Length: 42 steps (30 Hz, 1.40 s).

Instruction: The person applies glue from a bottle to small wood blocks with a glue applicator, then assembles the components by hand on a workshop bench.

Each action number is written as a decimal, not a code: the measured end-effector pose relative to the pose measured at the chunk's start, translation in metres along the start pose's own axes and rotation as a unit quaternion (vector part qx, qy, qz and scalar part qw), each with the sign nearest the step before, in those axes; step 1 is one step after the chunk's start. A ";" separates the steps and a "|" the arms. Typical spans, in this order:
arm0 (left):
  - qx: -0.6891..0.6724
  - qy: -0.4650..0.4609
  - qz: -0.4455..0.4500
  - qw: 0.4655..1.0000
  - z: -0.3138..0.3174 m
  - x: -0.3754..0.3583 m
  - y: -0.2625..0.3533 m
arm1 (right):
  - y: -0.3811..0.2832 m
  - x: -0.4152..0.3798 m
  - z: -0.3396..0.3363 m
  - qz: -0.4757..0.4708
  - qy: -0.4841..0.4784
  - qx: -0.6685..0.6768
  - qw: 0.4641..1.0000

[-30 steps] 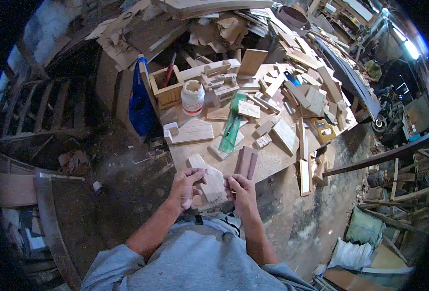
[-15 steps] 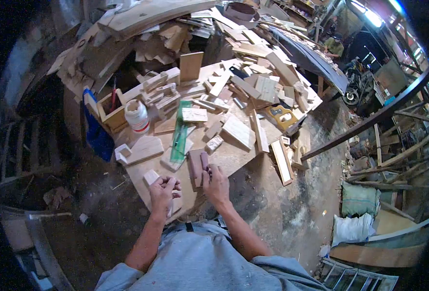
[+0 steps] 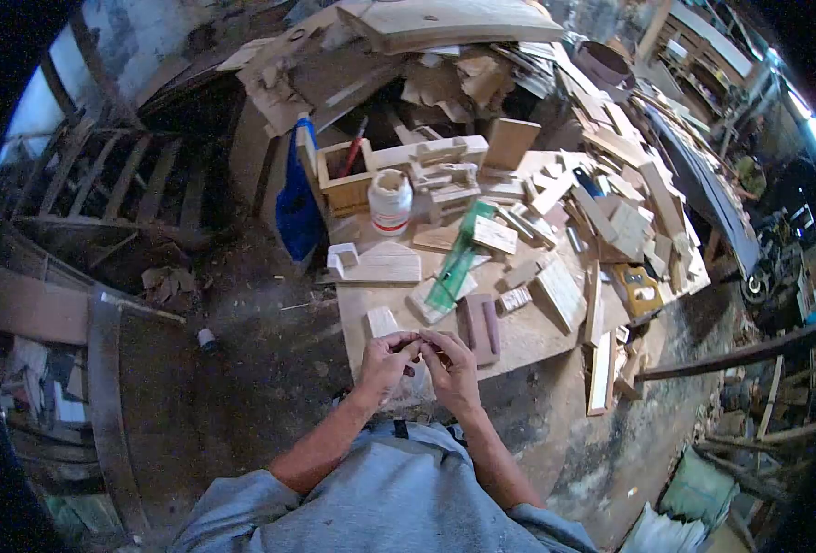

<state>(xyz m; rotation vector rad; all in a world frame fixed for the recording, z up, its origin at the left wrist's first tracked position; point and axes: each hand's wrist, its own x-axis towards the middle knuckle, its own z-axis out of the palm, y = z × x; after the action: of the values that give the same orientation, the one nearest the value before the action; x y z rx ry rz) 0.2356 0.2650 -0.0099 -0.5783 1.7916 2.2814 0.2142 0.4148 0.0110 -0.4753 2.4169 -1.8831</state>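
Note:
Close together over the near edge of the wooden workbench [image 3: 509,359], my left hand [image 3: 387,366] and my right hand [image 3: 452,370] meet at the fingertips. Both have closed, pinching fingers. Between them is something small and brownish, mostly hidden by the fingers. A brown block with a reddish strip [image 3: 479,329] lies just beyond my right hand. Past my left hand rests a small pale wood block [image 3: 382,322]. A green transparent strip [image 3: 454,276] lies further in, partly under a pale wood piece [image 3: 495,235].
A white jar [image 3: 390,205] with a red-banded label stands beside a wooden box [image 3: 346,189] holding a red tool. A blue saw-like panel [image 3: 299,198] hangs at the bench's left edge. Wood offcuts pile up at the right, near a yellow-handled tool [image 3: 641,291].
My right hand has left the reddish-strip block and joined my left hand. The camera view has swung left, shifting the bench rightward in view.

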 end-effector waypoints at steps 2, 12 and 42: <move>-0.017 0.008 0.001 1.000 -0.005 -0.003 0.004 | 0.006 0.004 0.007 0.036 -0.013 0.057 0.998; 0.243 0.158 0.231 0.929 -0.137 0.031 0.032 | 0.030 0.039 -0.007 0.025 0.020 -0.243 0.969; 0.175 -0.163 0.309 0.920 -0.219 0.165 0.022 | -0.046 -0.019 0.168 0.070 0.230 -0.277 0.930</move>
<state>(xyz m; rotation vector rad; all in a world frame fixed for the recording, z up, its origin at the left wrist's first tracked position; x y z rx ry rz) 0.1192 0.0332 -0.1011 0.4724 2.3395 2.1071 0.2789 0.2514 0.0082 0.1606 3.1876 -1.3419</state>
